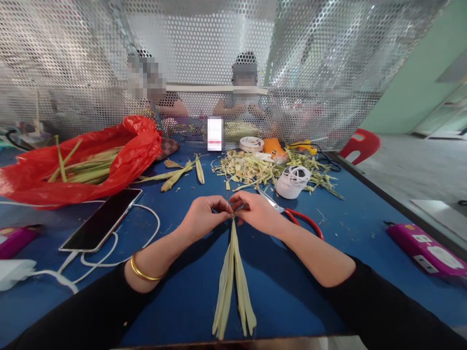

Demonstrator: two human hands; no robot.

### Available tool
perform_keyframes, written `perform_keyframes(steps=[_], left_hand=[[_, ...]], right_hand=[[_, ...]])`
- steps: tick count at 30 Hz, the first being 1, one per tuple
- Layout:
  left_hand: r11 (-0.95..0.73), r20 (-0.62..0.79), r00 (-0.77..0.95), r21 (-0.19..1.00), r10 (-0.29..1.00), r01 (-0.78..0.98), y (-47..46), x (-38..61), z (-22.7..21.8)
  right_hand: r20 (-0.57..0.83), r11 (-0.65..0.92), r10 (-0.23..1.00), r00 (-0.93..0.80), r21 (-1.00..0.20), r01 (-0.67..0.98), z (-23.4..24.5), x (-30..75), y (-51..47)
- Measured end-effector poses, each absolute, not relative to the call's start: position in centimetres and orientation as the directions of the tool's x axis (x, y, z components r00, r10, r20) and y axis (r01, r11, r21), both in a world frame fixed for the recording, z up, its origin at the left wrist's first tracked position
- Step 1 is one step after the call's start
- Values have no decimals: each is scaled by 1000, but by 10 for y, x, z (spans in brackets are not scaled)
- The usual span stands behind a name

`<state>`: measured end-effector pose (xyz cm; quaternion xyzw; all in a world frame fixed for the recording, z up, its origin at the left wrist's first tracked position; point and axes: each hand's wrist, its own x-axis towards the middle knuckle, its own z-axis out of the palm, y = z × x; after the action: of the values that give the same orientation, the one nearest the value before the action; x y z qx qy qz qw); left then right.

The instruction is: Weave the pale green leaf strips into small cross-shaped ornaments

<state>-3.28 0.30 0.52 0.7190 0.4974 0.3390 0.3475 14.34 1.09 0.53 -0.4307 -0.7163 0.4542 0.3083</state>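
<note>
A bundle of long pale-green plant strips hangs toward me, fanned out over the blue table. At its narrow upper end the fingertips of my left hand pinch closed. My right hand is also closed there, its fingertips meeting the left ones. A fine pale thread seems to show between them, but the exact grip is hidden. Just behind my right wrist lie scissors with red handles, partly covered by the forearm. A spool of white string stands beyond them.
At the left are a red plastic bag of green stalks, a phone and a white cable. Plant scraps pile up behind my hands. A purple power strip lies right. A perforated metal screen closes the back.
</note>
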Motion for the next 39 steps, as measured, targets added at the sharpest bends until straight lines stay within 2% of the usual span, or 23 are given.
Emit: perform_keyframes(steps=[7,12,16,21,23,28,33,39], left_hand=[[-447,370,266,595,890,668,-4,-32,7],[-553,478,376,311,794,773,-4,-34,0],[-555,492,396,231,775,799,-2,-34,-2],[-572,493,399,271,773,774,-2,-34,0],[-596,491,416,300,766,745,-2,-34,0],[-597,504,366,435,782,674,-2,-33,1],[-517,467,257,600,846,610,-2,-31,0],[-475,443,207,669,872,572,-3,-29,2]], right_hand=[[69,226,905,-420,-914,336,-2,140,13],[105,270,908,-406,-888,373,-10,140,12],[139,315,906,-401,-854,415,-12,140,11],[253,375,919,-302,-799,470,-5,141,11],[258,367,923,-285,-810,458,-2,141,12],[144,237,956,-255,-891,387,2,140,13],[21,106,964,-267,-946,308,8,140,12],[-51,28,946,-319,-971,236,8,140,11]])
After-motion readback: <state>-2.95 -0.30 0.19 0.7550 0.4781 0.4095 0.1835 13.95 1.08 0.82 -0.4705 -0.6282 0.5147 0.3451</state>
